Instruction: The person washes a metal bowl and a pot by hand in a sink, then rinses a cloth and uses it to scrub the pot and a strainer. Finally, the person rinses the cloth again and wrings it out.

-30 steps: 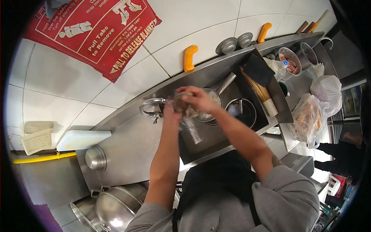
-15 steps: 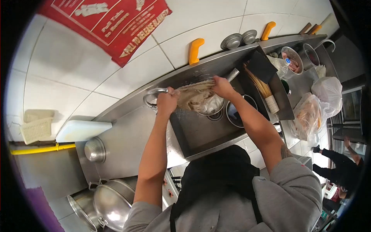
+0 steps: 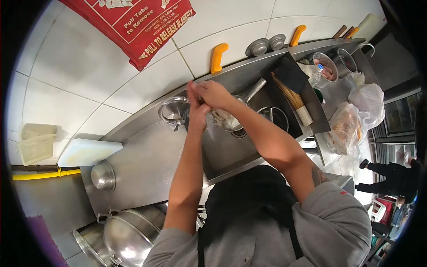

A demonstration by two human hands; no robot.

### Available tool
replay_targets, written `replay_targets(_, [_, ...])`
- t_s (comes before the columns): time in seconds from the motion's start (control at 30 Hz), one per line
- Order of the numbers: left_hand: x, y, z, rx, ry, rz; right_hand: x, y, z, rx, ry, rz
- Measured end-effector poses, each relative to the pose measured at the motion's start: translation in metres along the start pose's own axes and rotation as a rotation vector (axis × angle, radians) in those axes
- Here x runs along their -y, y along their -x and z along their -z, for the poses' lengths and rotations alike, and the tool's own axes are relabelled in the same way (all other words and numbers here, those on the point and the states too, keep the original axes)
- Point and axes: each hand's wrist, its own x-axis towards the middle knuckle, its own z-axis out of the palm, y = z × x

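At the sink, my left hand (image 3: 195, 109) is raised with its fingers stretched out and nothing in it. My right hand (image 3: 215, 94) lies against the left palm, its fingertips partly hidden there; no object shows between them. Just left of the hands is a curved metal faucet (image 3: 163, 111), and water splashes below them. Beneath my right wrist, a pale, wet, cloth-like bundle (image 3: 226, 119) sits in a metal pan with a long handle (image 3: 256, 89), partly covered by my forearm.
A second round pan (image 3: 281, 118) stands in the sink basin (image 3: 222, 155), beside a bamboo brush (image 3: 296, 102). Orange handles (image 3: 218, 58) line the backsplash. Right are bagged food (image 3: 344, 129) and a bowl of meat (image 3: 328, 71). Another person (image 3: 391, 178) stands far right.
Both hands have let go of the pale bundle, which now lies in the pan. My right hand has moved left and the two hands have come together near the faucet.
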Motion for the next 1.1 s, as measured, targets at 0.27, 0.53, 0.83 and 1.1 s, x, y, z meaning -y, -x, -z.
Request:
replay_targets(0.27, [0.008, -0.035, -0.007, 0.08, -0.279, -0.141, 0.072, 0.004, 0.025, -0.177, -0.125, -0.055])
replay_targets(0.53, [0.037, -0.018, -0.013, 0.003, -0.333, 0.072, 0.128, 0.027, 0.07, -0.289, -0.249, 0.022])
replay_targets(0.83, [0.126, 0.037, 0.027, 0.045, -0.493, 0.387, 0.14, 0.037, 0.088, -0.353, -0.226, 0.074])
replay_targets(1.1, [0.042, 0.008, 0.013, 0.018, -0.238, 0.209, 0.032, 0.024, 0.057, -0.441, -0.599, -0.046])
